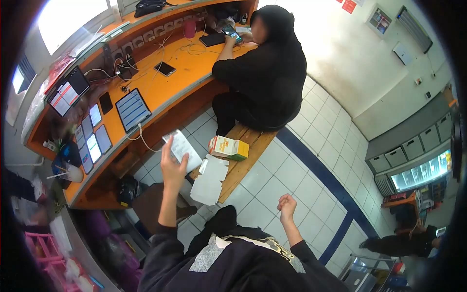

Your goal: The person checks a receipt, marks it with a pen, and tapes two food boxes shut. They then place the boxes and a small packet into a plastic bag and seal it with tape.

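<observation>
My left hand (173,168) grips a flat white packet (185,150) with faint print on it, thumb on the near side and fingers at its edge. Just to the right, on a wooden bench (236,179), lies a white piece of card (210,180) with cut, notched edges. Behind the card, a yellow, white and green carton (228,147) rests on the same bench. My right hand (287,207) is held over the tiled floor, apart from everything, its fingers curled into a loose fist with nothing visible in it.
An orange counter (146,78) on the left carries several phones, a tablet (133,110), cables and a drink cup (74,173). A person in black (272,68) sits at the bench's far end, holding a phone (231,33). Another person (408,242) is at far right.
</observation>
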Tool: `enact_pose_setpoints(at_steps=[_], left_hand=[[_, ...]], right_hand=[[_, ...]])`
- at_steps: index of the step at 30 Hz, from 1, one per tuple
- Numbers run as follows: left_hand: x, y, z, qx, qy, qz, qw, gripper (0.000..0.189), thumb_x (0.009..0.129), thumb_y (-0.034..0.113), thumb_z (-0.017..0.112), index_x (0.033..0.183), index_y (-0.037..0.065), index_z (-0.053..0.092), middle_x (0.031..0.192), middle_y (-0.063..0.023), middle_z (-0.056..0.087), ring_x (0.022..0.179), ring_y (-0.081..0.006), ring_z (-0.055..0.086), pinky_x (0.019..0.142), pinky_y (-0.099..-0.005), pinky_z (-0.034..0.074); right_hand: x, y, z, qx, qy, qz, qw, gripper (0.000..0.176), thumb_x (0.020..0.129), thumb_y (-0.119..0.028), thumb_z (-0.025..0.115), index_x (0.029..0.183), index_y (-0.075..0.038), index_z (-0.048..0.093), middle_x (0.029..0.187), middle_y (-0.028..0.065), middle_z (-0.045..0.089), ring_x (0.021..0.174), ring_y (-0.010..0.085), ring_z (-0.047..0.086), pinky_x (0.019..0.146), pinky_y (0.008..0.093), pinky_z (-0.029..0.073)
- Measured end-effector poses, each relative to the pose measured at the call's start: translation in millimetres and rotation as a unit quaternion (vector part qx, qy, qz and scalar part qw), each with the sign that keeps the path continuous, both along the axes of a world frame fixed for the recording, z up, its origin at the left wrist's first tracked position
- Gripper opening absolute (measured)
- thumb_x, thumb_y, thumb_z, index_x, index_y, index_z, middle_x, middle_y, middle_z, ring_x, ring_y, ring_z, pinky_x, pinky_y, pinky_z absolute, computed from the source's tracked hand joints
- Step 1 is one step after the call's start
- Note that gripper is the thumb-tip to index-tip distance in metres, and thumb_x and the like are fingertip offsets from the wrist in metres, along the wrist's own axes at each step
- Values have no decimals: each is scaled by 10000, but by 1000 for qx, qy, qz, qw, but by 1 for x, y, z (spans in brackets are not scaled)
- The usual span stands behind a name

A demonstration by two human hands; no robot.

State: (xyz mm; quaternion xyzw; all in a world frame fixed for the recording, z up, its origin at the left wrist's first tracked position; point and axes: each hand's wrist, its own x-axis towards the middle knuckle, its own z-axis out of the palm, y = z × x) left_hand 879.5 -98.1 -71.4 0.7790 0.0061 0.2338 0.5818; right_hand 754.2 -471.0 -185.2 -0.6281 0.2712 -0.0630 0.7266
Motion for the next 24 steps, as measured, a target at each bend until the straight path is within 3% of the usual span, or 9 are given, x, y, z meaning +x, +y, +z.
enact_pose_setpoints(at_steps=[4,7,14,16,18,20,21,22,24], left_hand=[[110,0,-16,1,-10,-22,1000,643,782,-82,627,1361,-9,360,1323,-157,439,1086,-253,584,837,-318,553],[195,-5,-34,-62,27,-12,998,661,770,-82,645,1361,-14,357,1253,-165,470,1094,-250,577,832,-303,547],[396,-14,-92,-112,-31,6,993,687,780,-65,656,1377,-26,319,1291,-156,421,1157,-270,531,913,-339,505],[442,-11,-100,-138,-17,8,990,699,771,-65,668,1376,-23,320,1291,-150,417,1161,-264,527,914,-331,505],[480,-8,-113,-123,-29,30,992,691,766,-63,674,1369,-15,338,1294,-143,416,1163,-262,526,920,-324,503],[518,5,-146,-92,-31,41,994,735,721,-51,711,1365,12,362,1271,-152,451,1144,-289,541,907,-348,502],[533,18,-166,46,-28,76,996,760,693,20,745,1361,38,384,1232,-170,489,1124,-332,540,896,-396,484],[533,21,-172,49,-14,84,995,760,693,20,745,1361,38,384,1232,-170,489,1124,-332,540,896,-396,484],[535,17,-164,207,50,129,969,762,685,111,762,1356,65,405,1201,-185,509,1105,-353,532,887,-421,452]], right_hand=[[37,-19,-19,21,-26,-17,999,235,822,72,342,660,-46,465,502,-16,349,389,81,294,370,244,211],[48,-29,-32,35,3,-50,998,244,844,49,346,645,-49,446,489,-6,337,375,90,289,366,246,211],[101,-65,-49,85,99,-67,989,269,797,96,314,598,-33,441,492,9,375,355,93,301,352,243,209],[143,-66,-38,76,116,-43,989,259,759,116,301,605,-25,454,499,14,393,372,89,315,362,240,217],[195,-65,-34,-27,139,74,987,235,810,26,350,607,-37,448,484,20,365,362,103,286,370,248,214],[245,-61,-37,-15,150,103,983,208,769,67,366,614,-27,468,501,19,405,387,95,318,380,238,228],[267,-55,-39,-29,139,135,981,198,743,87,372,615,-27,471,505,14,408,405,90,338,387,235,234],[289,-48,-39,-40,129,166,977,193,718,107,379,616,-27,474,509,9,410,422,85,359,393,231,240],[329,-29,-41,1,136,196,971,169,703,106,403,646,-23,497,553,11,453,474,77,398,428,212,272]])
